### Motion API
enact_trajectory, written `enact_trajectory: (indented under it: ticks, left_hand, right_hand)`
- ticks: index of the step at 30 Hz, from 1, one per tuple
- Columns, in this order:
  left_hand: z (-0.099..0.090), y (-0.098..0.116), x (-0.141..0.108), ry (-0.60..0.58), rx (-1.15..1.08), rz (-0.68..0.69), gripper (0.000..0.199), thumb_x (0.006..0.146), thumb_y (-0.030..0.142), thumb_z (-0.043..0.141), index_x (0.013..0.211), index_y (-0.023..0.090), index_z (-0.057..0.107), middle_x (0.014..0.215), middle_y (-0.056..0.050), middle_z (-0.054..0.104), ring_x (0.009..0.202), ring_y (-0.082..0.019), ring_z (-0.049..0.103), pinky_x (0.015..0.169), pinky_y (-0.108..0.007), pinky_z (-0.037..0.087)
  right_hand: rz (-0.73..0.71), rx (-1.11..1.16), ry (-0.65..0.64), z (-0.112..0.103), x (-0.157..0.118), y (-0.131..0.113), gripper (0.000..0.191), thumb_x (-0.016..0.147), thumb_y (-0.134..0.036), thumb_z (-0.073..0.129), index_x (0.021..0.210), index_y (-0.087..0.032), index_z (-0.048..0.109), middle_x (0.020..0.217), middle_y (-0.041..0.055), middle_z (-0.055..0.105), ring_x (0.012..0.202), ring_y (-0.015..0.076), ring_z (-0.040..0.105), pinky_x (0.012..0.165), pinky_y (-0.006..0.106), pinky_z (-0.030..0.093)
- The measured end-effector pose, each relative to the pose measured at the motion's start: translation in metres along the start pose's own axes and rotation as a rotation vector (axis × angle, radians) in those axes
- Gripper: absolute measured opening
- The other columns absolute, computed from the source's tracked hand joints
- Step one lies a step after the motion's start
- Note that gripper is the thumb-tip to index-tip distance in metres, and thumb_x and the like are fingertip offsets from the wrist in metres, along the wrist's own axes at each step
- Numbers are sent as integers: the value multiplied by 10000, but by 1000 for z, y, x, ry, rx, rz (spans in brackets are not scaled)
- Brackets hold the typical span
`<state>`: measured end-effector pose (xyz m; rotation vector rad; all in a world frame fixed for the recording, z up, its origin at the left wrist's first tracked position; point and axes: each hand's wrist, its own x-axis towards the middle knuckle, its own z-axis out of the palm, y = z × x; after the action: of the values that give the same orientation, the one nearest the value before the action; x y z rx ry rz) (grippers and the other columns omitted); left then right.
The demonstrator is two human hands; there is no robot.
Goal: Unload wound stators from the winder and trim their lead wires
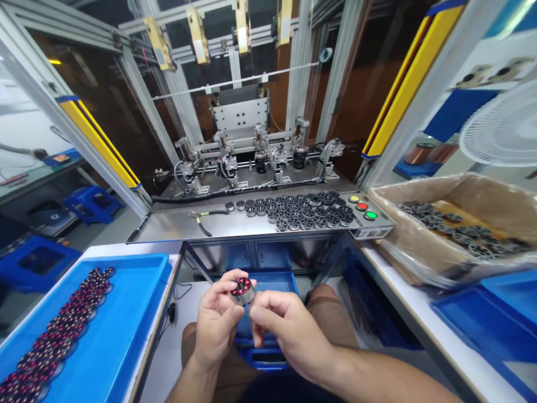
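Observation:
My left hand [218, 313] grips a small round motor stator [242, 289] between thumb and fingers, above my lap. Its top is black with red windings, and its side is a silver metal ring. Close by its right side is my right hand [282, 320], thumb and forefinger pinched together. Whatever may be in that pinch is too small or hidden to name. Ahead of both hands, rows of similar dark-topped metal stators [293, 212] stand on the machine's steel ledge [163, 226]. Cutting pliers [206, 220] with black and green handles lie to their left.
On the left, a blue tray [138, 296] holds several red-wound stators [62, 330]. A plastic-lined carton [419, 246] of metal parts stands at right. Green, red and yellow buttons [362, 207] sit at the ledge's right end. Behind are winding fixtures [229, 168] between yellow side bars [413, 84].

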<state>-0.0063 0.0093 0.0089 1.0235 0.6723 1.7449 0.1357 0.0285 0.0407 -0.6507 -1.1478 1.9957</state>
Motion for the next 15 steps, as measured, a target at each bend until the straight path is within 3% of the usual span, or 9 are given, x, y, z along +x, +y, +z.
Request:
enact_trajectory:
  ticks: [3,6,11,13,15]
  left_hand:
    - [-5,2,-2,-16,27,9,269,743,245,802,993,300,718,1141,-18,699,1009,-206,713,890,-308,564]
    - [-11,3,-3,-58,72,15,261,775,257,772,1018,328,709,1161,-10,697,1037,-214,705,867,-316,580]
    - [-11,11,-1,-154,215,47,270,748,298,794,1007,331,724,1153,-22,718,1195,-232,620,982,-324,517]
    - [-10,17,-3,-69,299,40,529,634,352,872,1129,326,688,1248,-36,676,1266,-236,558,1035,-286,465]
    - [-9,23,-8,59,375,-4,733,545,400,908,1221,308,641,1278,-34,647,1226,-204,576,999,-199,460]
  right_hand:
    - [55,177,-39,-1,3,9,379,734,-481,763,659,-144,606,550,-16,589,487,92,531,492,207,421]
    - [68,343,-108,0,5,11,480,777,-592,684,799,-112,669,688,38,626,610,126,605,517,215,459]
    - [103,433,-229,2,7,9,460,757,-542,739,902,-110,676,800,38,590,701,110,567,634,225,487]
    - [-4,304,-223,-3,8,8,444,755,-537,745,927,-136,660,810,25,573,683,106,543,635,233,479]
    - [-258,-15,-142,-10,8,6,388,766,-478,755,973,-169,647,885,45,590,741,138,559,682,276,499]
